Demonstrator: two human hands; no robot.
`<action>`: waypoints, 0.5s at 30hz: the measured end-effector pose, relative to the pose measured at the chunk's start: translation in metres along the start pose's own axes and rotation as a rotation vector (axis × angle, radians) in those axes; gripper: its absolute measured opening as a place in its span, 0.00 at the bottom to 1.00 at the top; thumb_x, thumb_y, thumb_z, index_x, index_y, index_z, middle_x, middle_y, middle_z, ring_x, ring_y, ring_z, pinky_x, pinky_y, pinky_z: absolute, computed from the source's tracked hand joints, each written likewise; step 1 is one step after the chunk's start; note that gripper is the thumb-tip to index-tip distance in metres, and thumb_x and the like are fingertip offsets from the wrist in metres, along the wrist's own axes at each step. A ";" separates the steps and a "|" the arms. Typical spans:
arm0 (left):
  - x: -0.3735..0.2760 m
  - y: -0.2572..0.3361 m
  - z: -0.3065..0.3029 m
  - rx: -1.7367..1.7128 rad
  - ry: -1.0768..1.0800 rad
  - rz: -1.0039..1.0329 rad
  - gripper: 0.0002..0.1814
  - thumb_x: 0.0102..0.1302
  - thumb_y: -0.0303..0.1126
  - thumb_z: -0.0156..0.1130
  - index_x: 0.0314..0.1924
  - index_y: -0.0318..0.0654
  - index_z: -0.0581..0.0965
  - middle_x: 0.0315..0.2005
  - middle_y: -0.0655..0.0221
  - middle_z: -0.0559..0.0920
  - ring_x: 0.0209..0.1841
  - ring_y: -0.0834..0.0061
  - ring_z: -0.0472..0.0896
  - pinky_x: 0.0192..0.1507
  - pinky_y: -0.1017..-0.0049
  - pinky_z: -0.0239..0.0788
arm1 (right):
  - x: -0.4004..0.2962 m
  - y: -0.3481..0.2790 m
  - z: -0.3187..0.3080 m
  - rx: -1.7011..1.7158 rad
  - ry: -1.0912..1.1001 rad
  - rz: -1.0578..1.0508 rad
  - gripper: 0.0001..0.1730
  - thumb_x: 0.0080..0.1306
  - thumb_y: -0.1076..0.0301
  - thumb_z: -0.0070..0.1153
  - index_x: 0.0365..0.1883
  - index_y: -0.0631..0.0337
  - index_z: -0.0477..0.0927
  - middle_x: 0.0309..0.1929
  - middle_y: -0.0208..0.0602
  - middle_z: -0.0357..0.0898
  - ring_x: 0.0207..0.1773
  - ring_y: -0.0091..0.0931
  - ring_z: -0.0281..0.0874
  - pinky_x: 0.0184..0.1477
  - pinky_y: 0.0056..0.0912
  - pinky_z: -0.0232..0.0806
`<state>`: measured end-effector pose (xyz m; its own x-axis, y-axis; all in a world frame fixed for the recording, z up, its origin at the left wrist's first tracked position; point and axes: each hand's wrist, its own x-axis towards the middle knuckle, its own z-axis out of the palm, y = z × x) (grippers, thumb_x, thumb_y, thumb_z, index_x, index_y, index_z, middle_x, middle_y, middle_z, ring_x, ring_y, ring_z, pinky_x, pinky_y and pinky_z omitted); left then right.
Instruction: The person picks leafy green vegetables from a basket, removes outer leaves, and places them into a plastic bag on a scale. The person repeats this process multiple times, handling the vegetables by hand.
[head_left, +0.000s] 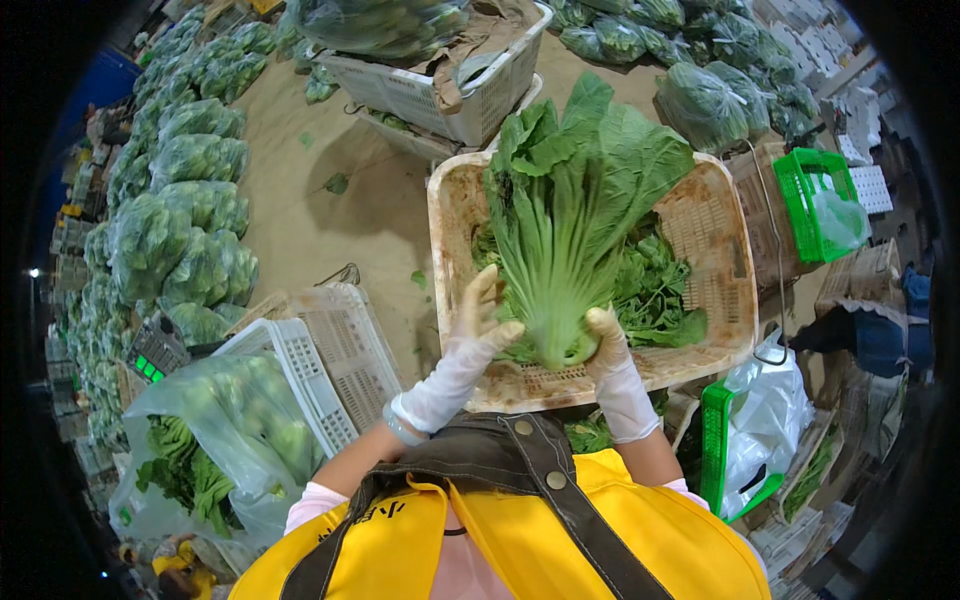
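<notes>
A large head of leafy greens, probably leaf mustard, is held up over a stained plastic crate, its leaves away from me and its cut base towards me. My right hand, in a pale glove, grips the base from the right, the thumb on the stalks and the other fingers mostly hidden. On the left side, my gloved left hand has its fingers apart, beside the outer stalks; whether its thumb touches them is unclear. Loose green leaves lie in the crate under the head.
At lower left, a clear plastic bag of greens sits by a white crate. Bagged vegetables line the left side. Ahead stands a loaded white crate. A metal hook and green baskets are at right.
</notes>
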<state>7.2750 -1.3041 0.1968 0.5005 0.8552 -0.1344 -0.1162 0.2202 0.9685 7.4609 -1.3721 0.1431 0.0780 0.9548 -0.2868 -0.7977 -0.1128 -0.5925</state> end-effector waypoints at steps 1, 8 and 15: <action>0.005 0.002 0.008 -0.230 -0.013 -0.093 0.51 0.48 0.49 0.74 0.66 0.34 0.58 0.63 0.55 0.62 0.66 0.63 0.59 0.67 0.63 0.52 | 0.002 -0.001 0.011 -0.160 -0.009 -0.066 0.53 0.48 0.57 0.69 0.68 0.62 0.54 0.63 0.44 0.64 0.63 0.36 0.65 0.64 0.42 0.60; 0.011 -0.007 0.000 -0.400 0.027 -0.019 0.39 0.56 0.28 0.71 0.64 0.33 0.60 0.55 0.64 0.74 0.55 0.75 0.72 0.57 0.75 0.65 | 0.015 -0.001 0.035 -0.384 -0.087 -0.285 0.66 0.42 0.35 0.68 0.72 0.54 0.47 0.70 0.38 0.52 0.72 0.33 0.48 0.71 0.38 0.43; 0.000 0.039 0.006 0.519 0.042 0.051 0.48 0.44 0.52 0.76 0.59 0.33 0.66 0.44 0.61 0.81 0.49 0.67 0.78 0.53 0.72 0.68 | 0.020 0.026 -0.085 -0.010 -0.132 0.060 0.52 0.51 0.59 0.71 0.70 0.55 0.55 0.68 0.39 0.59 0.66 0.38 0.61 0.63 0.43 0.61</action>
<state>7.2759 -1.2981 0.2358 0.4691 0.8792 -0.0828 0.3066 -0.0742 0.9489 7.4924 -1.3791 0.0577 -0.0499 0.9741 -0.2206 -0.7925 -0.1730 -0.5848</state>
